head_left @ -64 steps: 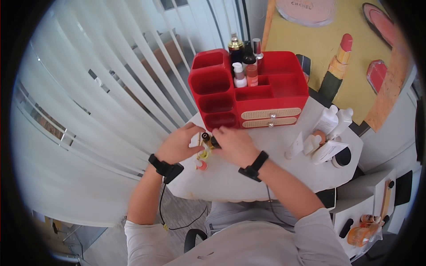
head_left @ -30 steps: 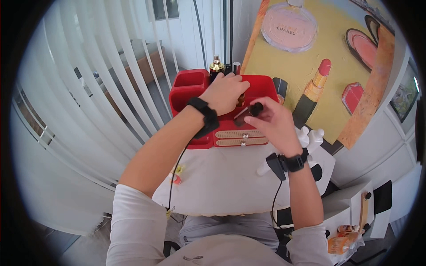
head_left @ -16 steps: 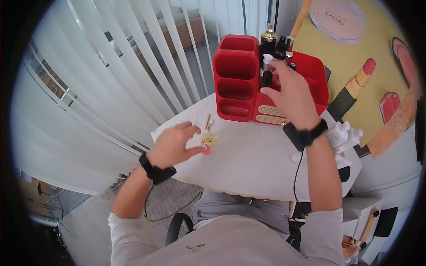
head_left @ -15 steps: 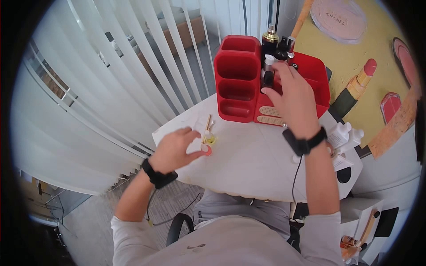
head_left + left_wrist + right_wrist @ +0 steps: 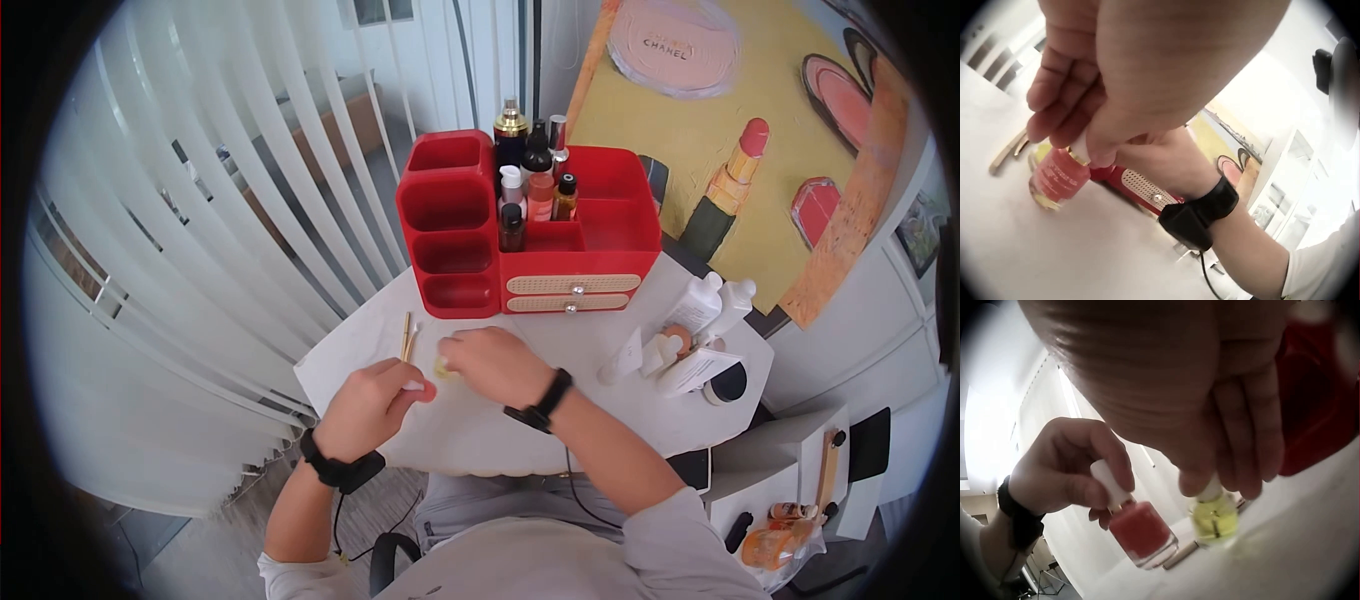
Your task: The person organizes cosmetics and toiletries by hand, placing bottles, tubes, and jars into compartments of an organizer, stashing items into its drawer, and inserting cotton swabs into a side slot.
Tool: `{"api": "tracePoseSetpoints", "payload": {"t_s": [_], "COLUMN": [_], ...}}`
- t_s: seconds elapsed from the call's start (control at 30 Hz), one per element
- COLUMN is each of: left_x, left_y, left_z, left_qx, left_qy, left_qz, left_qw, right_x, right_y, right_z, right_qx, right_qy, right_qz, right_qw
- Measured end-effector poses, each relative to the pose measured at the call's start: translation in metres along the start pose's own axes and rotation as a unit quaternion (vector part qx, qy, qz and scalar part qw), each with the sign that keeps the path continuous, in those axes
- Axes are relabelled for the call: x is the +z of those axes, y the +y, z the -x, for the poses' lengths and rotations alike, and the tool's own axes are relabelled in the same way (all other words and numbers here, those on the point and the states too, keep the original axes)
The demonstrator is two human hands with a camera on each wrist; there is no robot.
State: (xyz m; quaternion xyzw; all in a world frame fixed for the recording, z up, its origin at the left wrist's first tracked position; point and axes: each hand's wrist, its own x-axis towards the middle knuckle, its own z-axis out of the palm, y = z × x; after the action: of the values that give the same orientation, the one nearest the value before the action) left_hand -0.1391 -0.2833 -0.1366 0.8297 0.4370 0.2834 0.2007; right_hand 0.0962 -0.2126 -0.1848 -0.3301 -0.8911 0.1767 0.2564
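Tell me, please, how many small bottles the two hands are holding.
2: a coral bottle pinched by its cap in the left grip, and a yellow bottle in the right grip.

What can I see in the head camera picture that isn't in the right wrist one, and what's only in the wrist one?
Only the head view shows the little drawers and the painted lipstick. Only the right wrist view shows the dark stick inside the yellow bottle and the see-through bottom of the red bottle. Both show those bottles, the left hand, the right hand and the red box.
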Motion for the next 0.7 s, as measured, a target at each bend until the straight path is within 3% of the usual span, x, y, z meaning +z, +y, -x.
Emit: {"api": "tracePoseSetpoints", "payload": {"t_s": [0.1, 0.17, 0.2, 0.27, 0.37, 0.47, 0.53, 0.7], "left_x": [-0.033, -0.035, -0.035, -0.030, -0.014, -0.003, 0.002, 0.018], "left_y": [0.051, 0.071, 0.073, 0.078, 0.083, 0.076, 0.072, 0.056], "left_z": [-0.037, -0.071, -0.092, -0.135, -0.187, -0.217, -0.227, -0.235], "left_qx": [0.022, 0.111, 0.166, 0.256, 0.301, 0.261, 0.189, 0.220], "left_qy": [0.042, 0.112, 0.124, 0.142, 0.145, 0.105, 0.023, -0.003], "left_qz": [0.016, 0.024, -0.002, -0.063, -0.117, -0.191, -0.264, -0.272], "left_qw": [0.999, 0.987, 0.978, 0.954, 0.935, 0.940, 0.945, 0.937], "right_x": [-0.062, -0.118, -0.140, -0.173, -0.192, -0.191, -0.188, -0.176], "right_y": [-0.010, -0.027, -0.030, -0.031, -0.001, 0.027, 0.038, 0.053], "right_z": [0.031, 0.045, 0.046, 0.046, 0.035, 0.022, 0.013, -0.004], "right_qx": [0.057, 0.076, 0.075, 0.111, 0.138, 0.145, 0.137, 0.134], "right_qy": [0.111, 0.198, 0.202, 0.286, 0.308, 0.264, 0.209, 0.138], "right_qz": [0.022, 0.028, 0.036, 0.112, 0.141, 0.129, 0.185, 0.170], "right_qw": [0.992, 0.977, 0.976, 0.945, 0.931, 0.945, 0.950, 0.967]}}
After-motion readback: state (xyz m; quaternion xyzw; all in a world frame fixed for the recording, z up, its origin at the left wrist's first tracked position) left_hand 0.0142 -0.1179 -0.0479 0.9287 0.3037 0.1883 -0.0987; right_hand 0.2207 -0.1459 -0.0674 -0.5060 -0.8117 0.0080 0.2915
